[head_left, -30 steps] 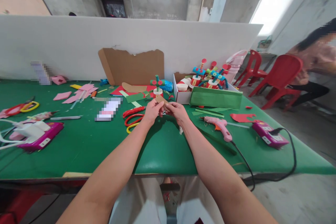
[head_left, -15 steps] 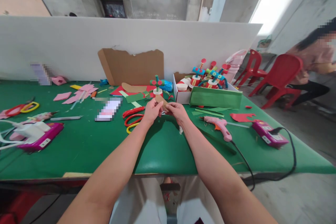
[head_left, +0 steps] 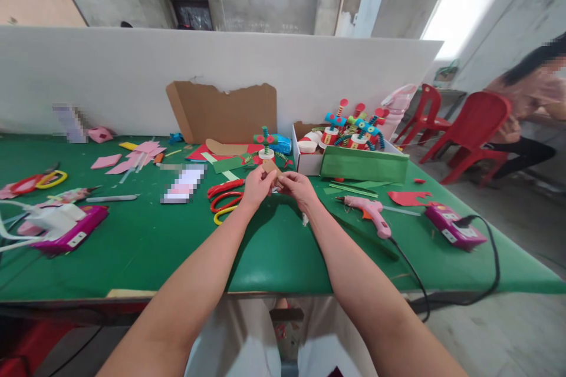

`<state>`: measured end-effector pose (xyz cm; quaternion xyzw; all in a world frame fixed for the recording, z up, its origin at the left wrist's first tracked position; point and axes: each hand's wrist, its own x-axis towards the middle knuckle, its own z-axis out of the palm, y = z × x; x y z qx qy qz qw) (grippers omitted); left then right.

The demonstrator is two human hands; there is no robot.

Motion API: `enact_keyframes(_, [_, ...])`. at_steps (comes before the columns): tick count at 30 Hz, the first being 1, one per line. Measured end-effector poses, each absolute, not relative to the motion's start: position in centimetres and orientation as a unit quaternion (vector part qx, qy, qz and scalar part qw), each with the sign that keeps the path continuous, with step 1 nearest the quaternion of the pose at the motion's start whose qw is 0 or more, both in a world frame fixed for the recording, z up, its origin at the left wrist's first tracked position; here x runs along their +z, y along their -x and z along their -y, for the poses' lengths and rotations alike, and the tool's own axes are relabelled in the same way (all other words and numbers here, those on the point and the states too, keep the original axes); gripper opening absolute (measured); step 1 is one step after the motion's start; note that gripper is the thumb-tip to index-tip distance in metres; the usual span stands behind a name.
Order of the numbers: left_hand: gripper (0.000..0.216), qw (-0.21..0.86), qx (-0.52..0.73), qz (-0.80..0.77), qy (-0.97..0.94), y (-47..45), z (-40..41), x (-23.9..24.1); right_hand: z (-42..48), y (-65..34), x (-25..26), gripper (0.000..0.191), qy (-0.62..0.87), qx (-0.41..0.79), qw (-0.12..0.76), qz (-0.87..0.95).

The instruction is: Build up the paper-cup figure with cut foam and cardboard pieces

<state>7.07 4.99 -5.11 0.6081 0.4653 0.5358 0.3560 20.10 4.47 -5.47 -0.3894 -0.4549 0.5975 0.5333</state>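
My left hand (head_left: 256, 187) and my right hand (head_left: 297, 187) meet above the green table (head_left: 145, 247), both pinching a small brown cardboard piece (head_left: 270, 168) between their fingertips. Just behind it stands a craft figure (head_left: 266, 146) with a white cup base and a green and red cross on top. Red scissors (head_left: 223, 195) with a yellow loop lie left of my left hand. A pink glue gun (head_left: 370, 212) lies to the right of my right hand, its black cord running off the table edge.
A white box (head_left: 309, 160) holds several finished craft figures (head_left: 354, 128) behind a green sheet. Torn cardboard (head_left: 223, 111) leans on the white partition. Magenta power strips (head_left: 71, 234) (head_left: 453, 225), pink paper scraps (head_left: 128, 156) and a red cutout (head_left: 407, 196) lie around. A person sits on red chairs (head_left: 475, 129) at right.
Both hands stay pinched on the cardboard piece with only a slight shift. The person at the right has moved a little.
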Motion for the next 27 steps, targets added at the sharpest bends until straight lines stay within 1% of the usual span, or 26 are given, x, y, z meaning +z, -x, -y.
enact_keyframes(2, [0.021, 0.429, 0.541, -0.453, -0.564, -7.13, -5.31, -5.3, -4.58, -20.08, -5.6, 0.03, 0.398, 0.584, 0.542, 0.455])
enact_keyframes(5, [0.026, 0.47, 0.553, -0.448, -0.522, -7.14, -5.6, -5.43, -4.87, -20.13, -5.89, 0.028, 0.399, 0.571, 0.554, 0.456])
enact_keyframes(10, [0.032, 0.488, 0.571, -0.454, -0.48, -7.03, -5.75, -5.49, -5.18, -20.19, -6.09, 0.023, 0.399, 0.575, 0.55, 0.456])
enact_keyframes(16, [0.031, 0.474, 0.576, -0.45, -0.491, -7.32, -5.68, -5.68, -5.17, -20.2, -5.98, 0.019, 0.414, 0.562, 0.554, 0.453])
enact_keyframes(18, [0.028, 0.448, 0.575, -0.454, -0.512, -7.41, -5.63, -5.73, -5.2, -20.22, -6.02, 0.018, 0.415, 0.562, 0.556, 0.45])
enact_keyframes(20, [0.023, 0.39, 0.566, -0.461, -0.561, -7.38, -5.51, -5.72, -5.23, -20.24, -6.11, 0.018, 0.418, 0.561, 0.557, 0.447])
enact_keyframes(24, [0.013, 0.192, 0.52, -0.471, -0.686, -7.19, -5.06, -5.43, -5.2, -20.27, -6.26, 0.018, 0.432, 0.558, 0.553, 0.444])
enact_keyframes(25, [0.012, 0.158, 0.512, -0.47, -0.701, -7.17, -4.96, -5.33, -5.16, -20.26, -6.26, 0.018, 0.431, 0.56, 0.551, 0.443])
enact_keyframes(27, [0.011, 0.145, 0.511, -0.474, -0.703, -7.18, -4.89, -5.2, -5.1, -20.2, -6.22, 0.018, 0.425, 0.564, 0.553, 0.442])
